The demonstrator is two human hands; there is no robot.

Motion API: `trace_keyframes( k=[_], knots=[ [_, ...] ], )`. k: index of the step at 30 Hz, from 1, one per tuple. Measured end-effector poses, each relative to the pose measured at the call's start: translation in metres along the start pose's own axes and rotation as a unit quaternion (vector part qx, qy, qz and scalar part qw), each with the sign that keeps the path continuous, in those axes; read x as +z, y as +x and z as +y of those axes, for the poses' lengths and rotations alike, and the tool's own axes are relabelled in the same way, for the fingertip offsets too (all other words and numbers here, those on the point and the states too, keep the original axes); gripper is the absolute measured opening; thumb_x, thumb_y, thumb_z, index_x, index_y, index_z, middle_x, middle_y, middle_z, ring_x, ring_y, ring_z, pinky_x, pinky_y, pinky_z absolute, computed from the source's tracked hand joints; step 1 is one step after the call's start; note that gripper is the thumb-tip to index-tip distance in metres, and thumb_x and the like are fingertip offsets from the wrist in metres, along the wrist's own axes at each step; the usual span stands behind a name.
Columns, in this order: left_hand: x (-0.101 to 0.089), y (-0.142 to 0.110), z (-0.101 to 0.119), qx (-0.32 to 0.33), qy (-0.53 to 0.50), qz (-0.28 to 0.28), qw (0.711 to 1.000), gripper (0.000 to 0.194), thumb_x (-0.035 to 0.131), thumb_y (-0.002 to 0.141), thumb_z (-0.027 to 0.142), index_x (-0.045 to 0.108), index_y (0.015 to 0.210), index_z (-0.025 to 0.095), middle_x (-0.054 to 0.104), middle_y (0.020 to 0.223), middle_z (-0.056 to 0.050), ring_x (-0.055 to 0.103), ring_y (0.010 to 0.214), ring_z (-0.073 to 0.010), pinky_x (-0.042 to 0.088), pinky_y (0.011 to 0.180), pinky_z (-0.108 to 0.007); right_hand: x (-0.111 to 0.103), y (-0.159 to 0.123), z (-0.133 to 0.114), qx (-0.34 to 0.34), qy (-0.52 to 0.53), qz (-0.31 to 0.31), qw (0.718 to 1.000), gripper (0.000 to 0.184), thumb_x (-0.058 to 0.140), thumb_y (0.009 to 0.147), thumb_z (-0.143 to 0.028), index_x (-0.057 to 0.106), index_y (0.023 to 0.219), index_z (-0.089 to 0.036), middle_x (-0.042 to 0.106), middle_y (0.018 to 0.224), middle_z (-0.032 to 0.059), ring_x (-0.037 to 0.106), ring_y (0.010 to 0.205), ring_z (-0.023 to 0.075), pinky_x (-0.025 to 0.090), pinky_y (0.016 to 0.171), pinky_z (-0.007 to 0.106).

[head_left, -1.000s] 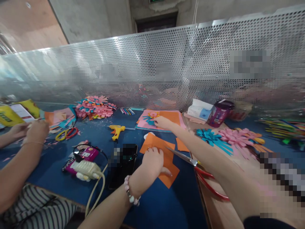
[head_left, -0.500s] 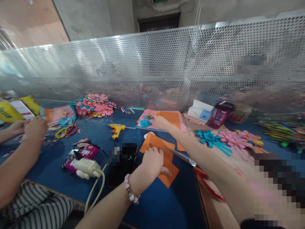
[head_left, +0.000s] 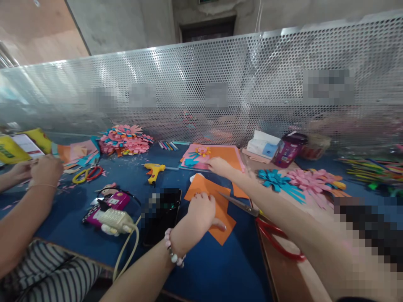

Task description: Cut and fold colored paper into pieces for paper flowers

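My left hand (head_left: 201, 212), with a bead bracelet at the wrist, is closed over orange paper (head_left: 223, 235) on the blue table, its thumb over the lower piece. My right hand (head_left: 220, 166) reaches across the large scissors, just right of a pink, yellow and blue paper flower (head_left: 202, 152). That flower lies on a stack of pink and orange sheets (head_left: 226, 156). The right fingers are loosely bent, and I see nothing held in them. Beneath my right forearm lie the red-handled scissors (head_left: 242, 206), blades pointing left onto the orange paper.
A yellow glue gun (head_left: 154, 172), a black phone (head_left: 163, 214) and a corded adapter (head_left: 115, 220) lie to the left. Paper flowers (head_left: 273, 179) and a purple tub (head_left: 288, 150) stand right. Another person's hands (head_left: 45, 170) work at far left. A perforated metal panel (head_left: 176, 92) borders the back.
My right hand has let go of the paper flower and drawn back to the right, uncovering it. My left hand stays on the orange paper. The scissor handles show more.
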State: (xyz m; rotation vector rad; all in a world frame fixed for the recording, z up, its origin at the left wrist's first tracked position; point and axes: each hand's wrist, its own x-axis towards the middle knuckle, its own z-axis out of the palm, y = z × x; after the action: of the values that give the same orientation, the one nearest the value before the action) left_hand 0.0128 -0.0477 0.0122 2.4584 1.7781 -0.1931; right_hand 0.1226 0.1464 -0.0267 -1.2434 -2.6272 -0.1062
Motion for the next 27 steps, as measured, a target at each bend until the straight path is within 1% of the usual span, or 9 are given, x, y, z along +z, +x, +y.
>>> trace_keyframes(
  k=[4, 8, 12, 18, 20, 22, 25, 26, 27],
  knots=[
    [0.000, 0.001, 0.000, 0.001, 0.002, -0.003, 1.000, 0.089, 0.055, 0.056, 0.075, 0.052, 0.111, 0.005, 0.057, 0.105, -0.023, 0.056, 0.100, -0.0340, 0.044, 0.084, -0.040, 0.000, 0.004, 0.007, 0.076, 0.106, 0.069, 0.989, 0.028, 0.046, 0.083, -0.020, 0.066, 0.103, -0.016, 0.068, 0.097, 0.0098, 0.062, 0.090, 0.0197, 0.043, 0.080, 0.027],
    [-0.001, 0.000, 0.000, 0.002, 0.004, 0.000, 1.000, 0.088, 0.055, 0.057, 0.074, 0.052, 0.112, 0.005, 0.057, 0.107, -0.024, 0.056, 0.101, -0.0341, 0.043, 0.085, -0.040, -0.003, 0.009, 0.020, 0.135, 0.217, 0.114, 0.960, 0.023, 0.054, 0.079, -0.026, 0.071, 0.089, -0.015, 0.070, 0.090, 0.0090, 0.063, 0.084, 0.0203, 0.046, 0.076, 0.026],
    [0.000, 0.001, 0.000, 0.003, 0.001, 0.003, 1.000, 0.086, 0.054, 0.059, 0.073, 0.052, 0.112, 0.005, 0.057, 0.107, -0.024, 0.056, 0.101, -0.0341, 0.043, 0.085, -0.040, -0.005, 0.011, 0.033, 0.165, 0.325, 0.134, 0.921, 0.020, 0.062, 0.072, -0.030, 0.072, 0.080, -0.015, 0.071, 0.084, 0.0071, 0.063, 0.080, 0.0191, 0.047, 0.075, 0.027],
    [0.003, 0.002, 0.000, -0.003, -0.004, 0.005, 1.000, 0.084, 0.059, 0.057, 0.070, 0.054, 0.109, 0.005, 0.057, 0.106, -0.024, 0.056, 0.099, -0.0342, 0.043, 0.086, -0.041, -0.018, 0.009, 0.039, 0.201, 0.467, 0.158, 0.846, 0.034, 0.064, 0.071, -0.038, 0.068, 0.092, -0.012, 0.069, 0.092, 0.0071, 0.059, 0.072, 0.0119, 0.046, 0.064, 0.022],
    [0.004, 0.002, 0.000, -0.001, -0.006, 0.005, 1.000, 0.085, 0.059, 0.058, 0.070, 0.053, 0.111, 0.004, 0.057, 0.107, -0.024, 0.056, 0.100, -0.0346, 0.043, 0.086, -0.041, -0.030, -0.001, 0.037, 0.206, 0.505, 0.150, 0.825, 0.038, 0.065, 0.070, -0.042, 0.067, 0.096, -0.014, 0.068, 0.089, 0.0056, 0.056, 0.064, 0.0084, 0.044, 0.057, 0.020],
    [0.004, 0.001, -0.001, 0.001, -0.008, 0.003, 1.000, 0.086, 0.058, 0.059, 0.070, 0.052, 0.113, 0.004, 0.056, 0.109, -0.025, 0.055, 0.102, -0.0349, 0.043, 0.087, -0.042, -0.044, -0.019, 0.036, 0.217, 0.534, 0.121, 0.808, 0.039, 0.068, 0.068, -0.044, 0.066, 0.094, -0.015, 0.066, 0.076, 0.0040, 0.052, 0.054, 0.0065, 0.041, 0.049, 0.019],
    [0.002, 0.000, -0.001, 0.001, -0.010, -0.007, 1.000, 0.085, 0.057, 0.061, 0.069, 0.051, 0.116, 0.004, 0.054, 0.112, -0.026, 0.054, 0.104, -0.0354, 0.043, 0.087, -0.043, -0.057, -0.059, 0.038, 0.256, 0.565, 0.038, 0.784, 0.036, 0.076, 0.058, -0.039, 0.065, 0.080, -0.012, 0.061, 0.061, 0.0040, 0.051, 0.048, 0.0081, 0.036, 0.040, 0.018],
    [0.001, 0.000, -0.001, 0.002, -0.010, -0.010, 1.000, 0.084, 0.057, 0.062, 0.068, 0.051, 0.116, 0.004, 0.054, 0.113, -0.027, 0.054, 0.104, -0.0356, 0.043, 0.087, -0.043, -0.058, -0.073, 0.041, 0.283, 0.570, -0.010, 0.771, 0.036, 0.077, 0.057, -0.037, 0.065, 0.080, -0.012, 0.060, 0.060, 0.0042, 0.053, 0.050, 0.0090, 0.035, 0.039, 0.017],
    [0.000, 0.000, -0.001, 0.003, -0.009, -0.011, 1.000, 0.083, 0.057, 0.063, 0.067, 0.051, 0.116, 0.004, 0.054, 0.113, -0.027, 0.054, 0.104, -0.0357, 0.043, 0.086, -0.043, -0.057, -0.087, 0.043, 0.301, 0.567, -0.029, 0.766, 0.036, 0.077, 0.058, -0.037, 0.065, 0.083, -0.013, 0.060, 0.061, 0.0040, 0.053, 0.052, 0.0085, 0.032, 0.038, 0.015]
  ],
)
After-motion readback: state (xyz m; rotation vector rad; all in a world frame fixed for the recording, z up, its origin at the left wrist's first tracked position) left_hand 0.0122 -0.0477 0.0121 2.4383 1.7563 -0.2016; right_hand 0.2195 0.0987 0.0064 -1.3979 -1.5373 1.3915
